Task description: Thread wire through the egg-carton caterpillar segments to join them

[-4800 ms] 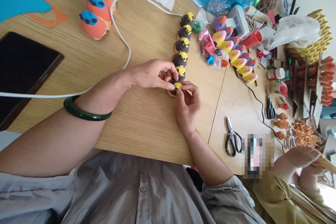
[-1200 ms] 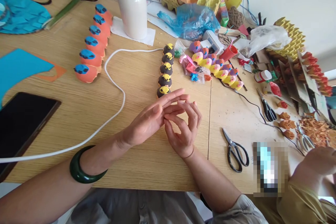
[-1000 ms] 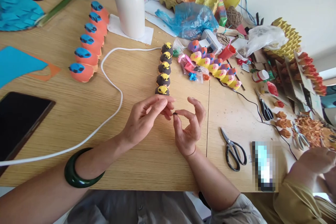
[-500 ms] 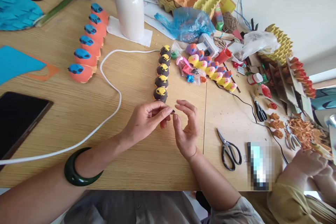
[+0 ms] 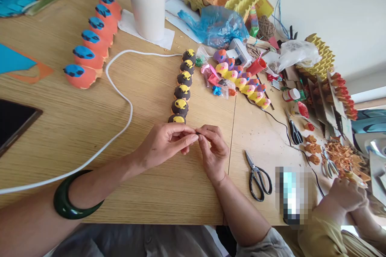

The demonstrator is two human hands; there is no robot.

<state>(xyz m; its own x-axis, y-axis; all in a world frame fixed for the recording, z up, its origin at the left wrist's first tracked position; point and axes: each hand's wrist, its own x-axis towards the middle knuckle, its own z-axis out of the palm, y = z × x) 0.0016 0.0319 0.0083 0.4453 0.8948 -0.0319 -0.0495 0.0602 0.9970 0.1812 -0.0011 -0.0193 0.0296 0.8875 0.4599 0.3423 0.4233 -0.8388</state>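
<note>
A tiny dark piece [image 5: 197, 133] is pinched between the fingertips of my left hand [image 5: 169, 141] and my right hand [image 5: 212, 148], which meet over the table. Just beyond my hands runs a row of dark rounded carton cups [image 5: 182, 91] with yellow tops and small dark marks. The nearest cup lies close to my left fingers. To the left is a row of orange cups [image 5: 99, 40] with blue tops. Farther right stand yellow and purple cups [image 5: 240, 82] in two rows.
Black-handled scissors [image 5: 258, 178] lie right of my right hand. A white cable [image 5: 131, 108] curves across the table [image 5: 144, 196]. A white bottle [image 5: 147, 12] stands at the back, a dark tablet [image 5: 16, 122] at left. Another person's hands [image 5: 346, 196] are at the lower right.
My right hand's fingers have closed in and now meet my left fingertips at the small dark piece. The view has shifted slightly, showing more of the nearest dark cup.
</note>
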